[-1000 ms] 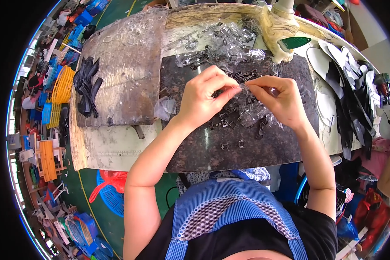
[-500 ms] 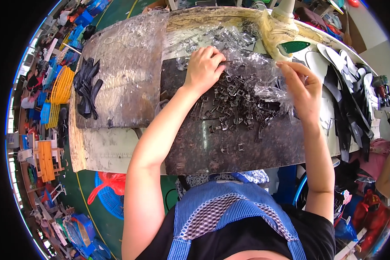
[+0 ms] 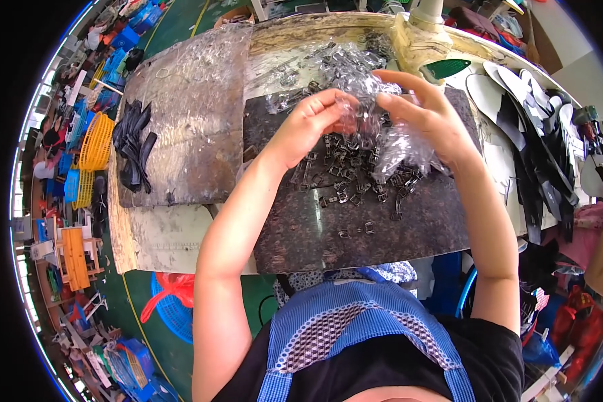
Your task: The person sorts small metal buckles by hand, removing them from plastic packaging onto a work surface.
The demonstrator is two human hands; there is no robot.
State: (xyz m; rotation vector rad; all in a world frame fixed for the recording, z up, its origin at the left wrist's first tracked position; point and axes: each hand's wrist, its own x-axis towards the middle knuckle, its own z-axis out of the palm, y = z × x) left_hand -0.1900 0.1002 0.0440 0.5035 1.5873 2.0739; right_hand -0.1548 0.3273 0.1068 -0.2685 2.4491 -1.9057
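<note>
Crumpled clear plastic film [image 3: 405, 153], perhaps a bag, is bunched between my two hands above the far part of a dark board. My left hand [image 3: 308, 127] is closed on its left side, with fingertips partly hidden by the film. From the right, my right hand [image 3: 430, 115] curls its fingers and thumb around the same plastic. Below them lies a loose pile of small dark metal buckles [image 3: 355, 175], partly covered by the film. Two separate buckles [image 3: 356, 230] lie nearer to me.
A worn board [image 3: 187, 114] on the left bears a bunch of black strips [image 3: 134, 144]. Beyond my hands is a yellowed machine base [image 3: 419, 43] with a green oval piece [image 3: 447, 68]. White and black cut pieces [image 3: 526, 161] overlap on the right.
My right hand has moved left and curled inward, drawing the plastic together. My left hand has come slightly down and left, and the film is now bunched between both hands.
</note>
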